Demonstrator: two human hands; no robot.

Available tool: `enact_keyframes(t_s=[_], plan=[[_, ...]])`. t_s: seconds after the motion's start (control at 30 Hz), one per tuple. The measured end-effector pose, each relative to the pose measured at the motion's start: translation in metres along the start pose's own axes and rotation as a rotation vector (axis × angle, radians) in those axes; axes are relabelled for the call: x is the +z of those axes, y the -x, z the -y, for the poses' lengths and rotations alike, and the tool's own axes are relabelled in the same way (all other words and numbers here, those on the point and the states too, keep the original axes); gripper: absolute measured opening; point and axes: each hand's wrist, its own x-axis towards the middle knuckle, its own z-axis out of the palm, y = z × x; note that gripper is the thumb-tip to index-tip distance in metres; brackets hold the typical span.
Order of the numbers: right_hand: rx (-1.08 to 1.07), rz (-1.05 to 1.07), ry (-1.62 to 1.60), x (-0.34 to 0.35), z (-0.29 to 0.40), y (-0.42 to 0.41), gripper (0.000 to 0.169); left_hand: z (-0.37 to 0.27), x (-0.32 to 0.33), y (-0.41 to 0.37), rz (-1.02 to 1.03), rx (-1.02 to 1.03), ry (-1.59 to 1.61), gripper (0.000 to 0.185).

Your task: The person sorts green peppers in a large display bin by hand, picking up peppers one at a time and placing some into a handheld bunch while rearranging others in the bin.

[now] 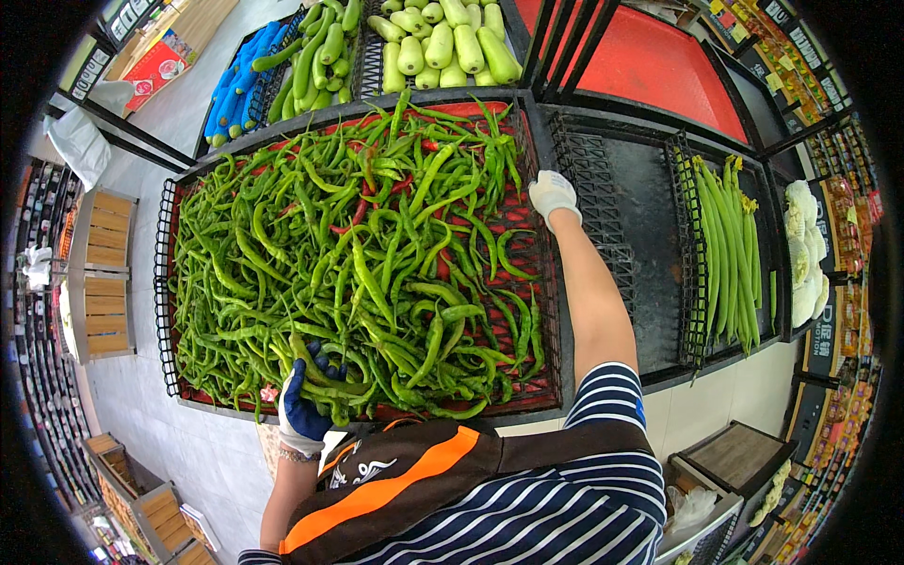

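A wide display bin (554,395) with a red base holds a deep heap of long green chili peppers (282,233), with a few red chili peppers (360,210) among them. At the heap's near edge, my left hand (302,406), in a blue-and-white glove, is closed around several green peppers (332,388). My right hand (554,196), in a whitish glove, rests at the black divider on the bin's right side. Its fingers are mostly hidden from above. The peppers lie thinner towards that side, where the red base shows through black grating.
To the right, a black tray (639,212) holds long ridged green gourds (727,254) behind a mesh divider. Pale green squash (441,49), green gourds (318,56) and blue-netted vegetables (240,81) lie beyond. Black posts (575,42) rise at the far right corner.
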Motion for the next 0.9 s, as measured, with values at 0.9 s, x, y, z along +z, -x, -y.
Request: enact_keyframes(t_s=[0.9], plan=[[0.175, -0.169, -0.146, 0.02, -0.004, -0.022, 0.035, 0.006, 0.016, -0.017, -0.004, -0.076, 0.006, 0.044]])
